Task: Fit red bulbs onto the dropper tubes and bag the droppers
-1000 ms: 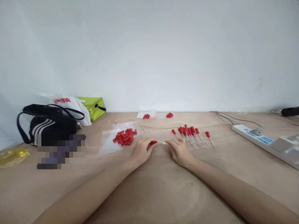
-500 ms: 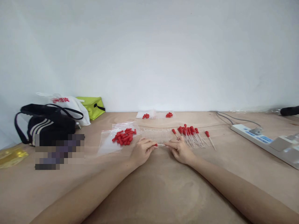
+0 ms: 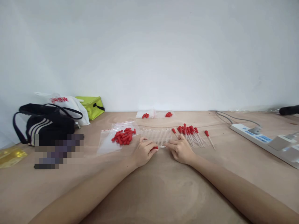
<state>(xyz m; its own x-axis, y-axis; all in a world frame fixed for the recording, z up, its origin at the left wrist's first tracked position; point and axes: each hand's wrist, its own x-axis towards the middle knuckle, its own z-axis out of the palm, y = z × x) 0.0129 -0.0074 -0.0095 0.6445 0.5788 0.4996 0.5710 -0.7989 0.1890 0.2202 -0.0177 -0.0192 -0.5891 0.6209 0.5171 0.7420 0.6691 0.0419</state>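
Between the fingers of my left hand (image 3: 145,152) is a red rubber dropper bulb (image 3: 155,147), mostly hidden by the fingers. My right hand (image 3: 181,151) pinches a clear dropper tube (image 3: 161,147) that lies sideways between both hands, its left end at the bulb. How far the tube sits inside the bulb I cannot tell. Just beyond my hands lies a row of clear tubes (image 3: 156,136). A pile of loose red bulbs (image 3: 123,137) rests on plastic bags left of it. Several droppers with red bulbs fitted (image 3: 190,132) lie to the right, one apart from the others (image 3: 210,139).
Small bags with red bulbs (image 3: 145,115) lie by the wall. At the left stand a black bag (image 3: 46,127), a white plastic bag (image 3: 77,107) and a lime-green bag (image 3: 92,107). A white power strip (image 3: 257,137) with plugs and grey cables sits on the right.
My left fingers have shifted their hold around the red bulb, curling further over it. My right hand stays nearly in place with the tube. The view has moved very slightly.
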